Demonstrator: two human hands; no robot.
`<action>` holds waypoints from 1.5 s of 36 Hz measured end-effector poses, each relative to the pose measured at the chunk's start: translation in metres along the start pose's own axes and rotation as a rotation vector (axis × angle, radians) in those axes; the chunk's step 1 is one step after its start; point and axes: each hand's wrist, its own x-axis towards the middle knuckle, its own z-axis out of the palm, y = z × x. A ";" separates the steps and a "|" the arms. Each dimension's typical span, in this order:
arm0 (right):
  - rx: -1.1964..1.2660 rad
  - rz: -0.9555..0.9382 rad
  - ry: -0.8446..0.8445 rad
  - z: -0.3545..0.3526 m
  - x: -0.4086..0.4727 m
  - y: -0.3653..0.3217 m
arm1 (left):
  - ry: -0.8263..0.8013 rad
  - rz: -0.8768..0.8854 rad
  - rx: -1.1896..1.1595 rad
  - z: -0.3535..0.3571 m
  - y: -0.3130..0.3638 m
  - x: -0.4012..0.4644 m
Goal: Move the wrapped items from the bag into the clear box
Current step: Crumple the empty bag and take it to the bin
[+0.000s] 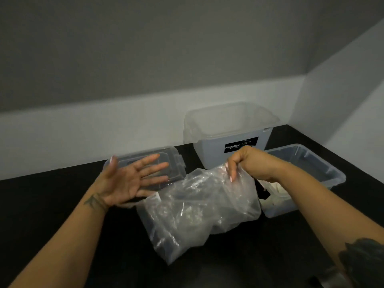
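A crumpled clear plastic bag (199, 206) lies on the black counter in the middle. My right hand (245, 163) pinches the bag's upper right edge and holds it up. My left hand (133, 179) hovers just left of the bag, palm up, fingers spread, holding nothing. A low clear box (332, 173) stands at the right, partly behind my right forearm, with pale wrapped items (276, 189) in its near end. What the bag holds is too blurred to make out.
A tall clear bin (230, 129) with a black "Megabox" label stands at the back against the wall. A clear lid (174, 161) lies flat behind my left hand. The black counter (52, 200) ends at white walls behind and to the right.
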 end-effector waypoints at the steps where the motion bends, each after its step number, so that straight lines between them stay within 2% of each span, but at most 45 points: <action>1: -0.026 -0.013 -0.029 -0.001 -0.001 -0.005 | 0.015 -0.079 0.061 0.006 0.005 0.008; 4: -0.093 -0.042 -0.075 0.002 -0.003 -0.023 | 0.097 -0.308 0.519 0.033 0.004 0.040; 7: -0.035 -0.078 -0.044 0.005 -0.005 -0.036 | 0.122 -0.427 0.707 0.056 -0.008 0.067; 9: 0.173 -0.100 -0.025 0.004 -0.006 -0.031 | 0.201 -0.389 0.690 0.061 -0.016 0.077; 13: 0.951 -0.102 -0.026 0.000 -0.011 0.009 | 0.326 -0.198 0.546 0.059 -0.026 0.086; 15: 1.165 -0.056 -0.019 0.006 -0.012 0.034 | 0.393 -0.117 0.465 0.056 -0.031 0.092; 21: 1.042 0.120 -0.033 0.042 -0.025 0.067 | 0.667 0.132 0.426 0.062 -0.053 0.118; 25: 0.753 0.194 0.089 0.049 -0.038 0.053 | 0.719 0.257 0.501 0.070 -0.069 0.130; 29: 0.653 0.277 0.325 0.042 -0.048 0.053 | 0.634 0.291 0.618 0.083 -0.076 0.138; 32: 0.716 0.265 0.411 0.026 -0.068 0.062 | 0.529 0.202 0.615 0.091 -0.079 0.145; 38: 0.984 0.074 0.313 -0.012 -0.137 0.086 | 0.210 -0.019 0.340 0.105 -0.101 0.166; 42: 1.049 0.016 0.278 -0.029 -0.182 0.106 | 0.122 -0.033 0.163 0.138 -0.128 0.185; 45: 0.960 0.098 0.313 -0.044 -0.227 0.132 | 0.117 -0.042 0.104 0.175 -0.160 0.207; 48: 0.839 0.150 0.355 -0.058 -0.268 0.154 | 0.045 -0.086 -0.041 0.204 -0.191 0.227; 51: 0.728 0.182 0.449 -0.068 -0.302 0.180 | -0.094 -0.258 -0.110 0.222 -0.225 0.244; 54: 0.531 0.270 0.560 -0.071 -0.332 0.205 | -0.143 -0.444 -0.039 0.233 -0.263 0.261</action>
